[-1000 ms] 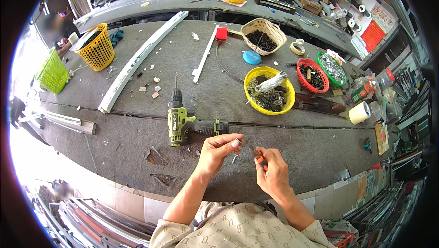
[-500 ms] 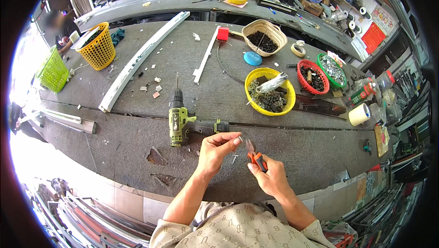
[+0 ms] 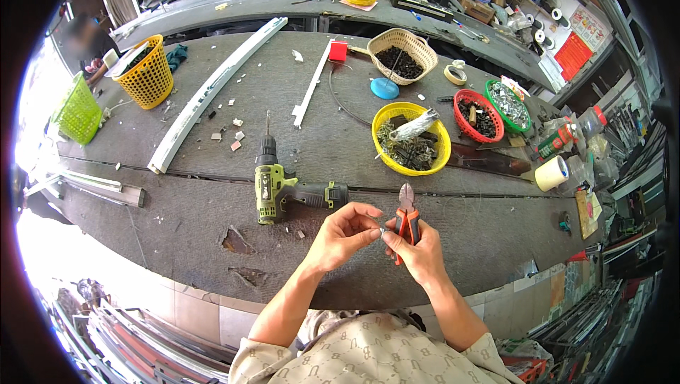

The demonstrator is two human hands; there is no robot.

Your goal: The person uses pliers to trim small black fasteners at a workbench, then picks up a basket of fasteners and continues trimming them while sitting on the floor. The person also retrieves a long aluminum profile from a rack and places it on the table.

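Observation:
My right hand (image 3: 419, 251) is closed around side-cutting pliers (image 3: 406, 198) with red and black handles, their jaws pointing away from me. Between the fingertips of my left hand (image 3: 343, 236) is a small pale metal piece (image 3: 383, 231), too small to name. My right thumb tip also meets it, so both hands come together there. Beyond my left hand a green and black cordless drill (image 3: 268, 189) lies on the grey-covered workbench (image 3: 198, 217), its bit pointing to the far side. A few tiny scraps lie between the drill and my left hand.
Yellow basket (image 3: 444, 154) of hardware, red basket (image 3: 499, 129), green basket (image 3: 525, 119) and beige basket (image 3: 425, 72) stand to the far right. A long white profile (image 3: 212, 100) and thinner strip (image 3: 314, 86) lie across the bench. A person (image 3: 88, 44) is at far left, near a tall yellow basket (image 3: 150, 86).
My right hand has turned the pliers upright and brought its thumb against the small piece. My left hand has moved slightly right and nearer me. The view has shifted slightly.

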